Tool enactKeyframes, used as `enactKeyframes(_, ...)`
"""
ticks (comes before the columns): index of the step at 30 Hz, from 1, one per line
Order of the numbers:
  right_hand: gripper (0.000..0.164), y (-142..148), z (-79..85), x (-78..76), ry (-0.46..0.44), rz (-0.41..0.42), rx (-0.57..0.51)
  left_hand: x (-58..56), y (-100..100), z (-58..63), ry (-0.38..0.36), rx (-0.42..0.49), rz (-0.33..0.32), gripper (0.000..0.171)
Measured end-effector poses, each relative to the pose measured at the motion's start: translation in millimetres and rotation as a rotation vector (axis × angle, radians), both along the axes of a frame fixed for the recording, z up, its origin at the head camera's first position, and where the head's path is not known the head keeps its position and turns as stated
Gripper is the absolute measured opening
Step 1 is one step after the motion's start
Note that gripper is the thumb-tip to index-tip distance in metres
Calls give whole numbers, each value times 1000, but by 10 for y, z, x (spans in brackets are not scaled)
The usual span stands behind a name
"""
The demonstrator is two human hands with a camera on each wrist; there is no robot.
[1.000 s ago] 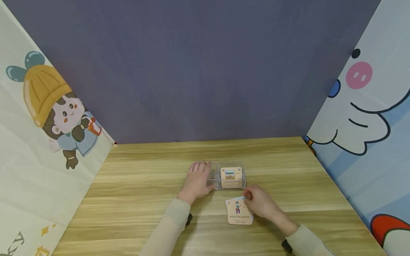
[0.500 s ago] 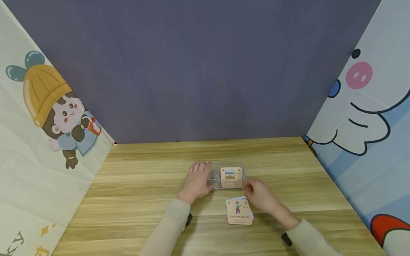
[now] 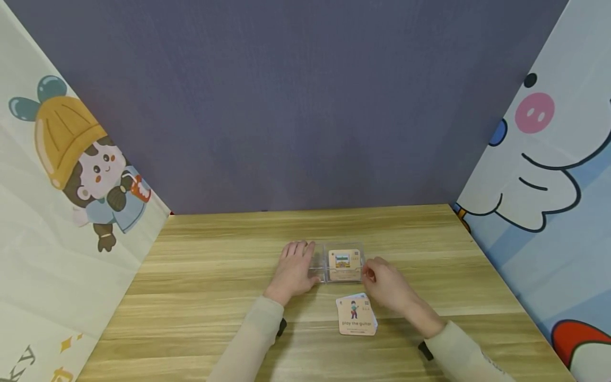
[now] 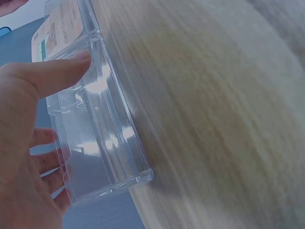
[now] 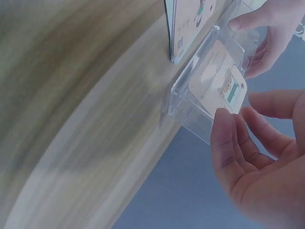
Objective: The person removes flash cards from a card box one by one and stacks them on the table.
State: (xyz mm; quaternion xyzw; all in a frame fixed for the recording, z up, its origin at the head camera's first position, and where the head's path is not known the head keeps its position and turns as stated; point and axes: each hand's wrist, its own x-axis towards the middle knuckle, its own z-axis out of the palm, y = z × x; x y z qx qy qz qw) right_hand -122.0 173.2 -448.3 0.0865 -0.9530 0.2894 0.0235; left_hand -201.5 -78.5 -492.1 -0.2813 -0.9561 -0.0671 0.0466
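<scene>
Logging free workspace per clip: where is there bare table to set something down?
Widest bare patches on the table: left of the left hand and right of the right hand. A strip also lies bare between the clear box and the dark panel. Crowded: around the box, where both hands and the loose cards bunch close.

Left hand [image 3: 292, 269] spread, right hand [image 3: 387, 286] seemingly half-curled

My feed shows me a wood-grain table [image 3: 191, 318], a dark panel [image 3: 305, 106] behind, a pale left backdrop [image 3: 43, 265] with a yellow-hatted cartoon figure [image 3: 97, 170], and a blue-and-white right backdrop [image 3: 549, 265] with a pink-snouted creature [image 3: 568, 138].
</scene>
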Motion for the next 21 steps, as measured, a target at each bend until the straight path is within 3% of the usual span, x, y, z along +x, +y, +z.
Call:
enactKeyframes(12, 14, 20, 10, -38, 80, 23, 40, -4, 2, 6, -4, 1, 5, 97)
enactKeyframes(21, 20, 34, -37, -69, 202, 61, 99, -5, 9, 11, -12, -7, 4, 97)
